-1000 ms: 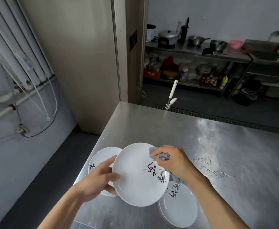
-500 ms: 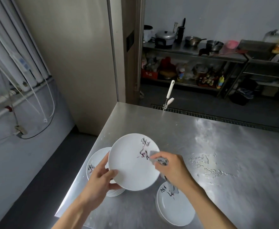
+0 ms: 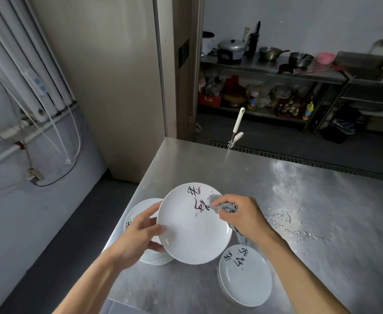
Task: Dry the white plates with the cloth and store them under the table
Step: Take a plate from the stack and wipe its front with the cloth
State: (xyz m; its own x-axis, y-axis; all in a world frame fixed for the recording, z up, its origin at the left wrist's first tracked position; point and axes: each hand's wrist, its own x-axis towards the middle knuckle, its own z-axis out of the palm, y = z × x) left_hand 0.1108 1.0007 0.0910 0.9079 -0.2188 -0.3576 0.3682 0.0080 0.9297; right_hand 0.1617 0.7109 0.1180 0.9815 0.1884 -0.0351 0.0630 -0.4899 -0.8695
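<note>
Over table (image 3: 276, 189), plate (image 3: 186, 236) rotated further; right hand (image 3: 245, 217) presses cloth (image 3: 222, 206) upper-right.

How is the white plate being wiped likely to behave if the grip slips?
Probably stiff and breakable: the plate looks like glazed ceramic. Likely slippery, given its gloss, with the left hand gripping only its rim. The right hand presses just a cloth against it.

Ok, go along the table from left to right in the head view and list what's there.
Stack of plates → held plate → lone plate → water drops on the steel.
</note>
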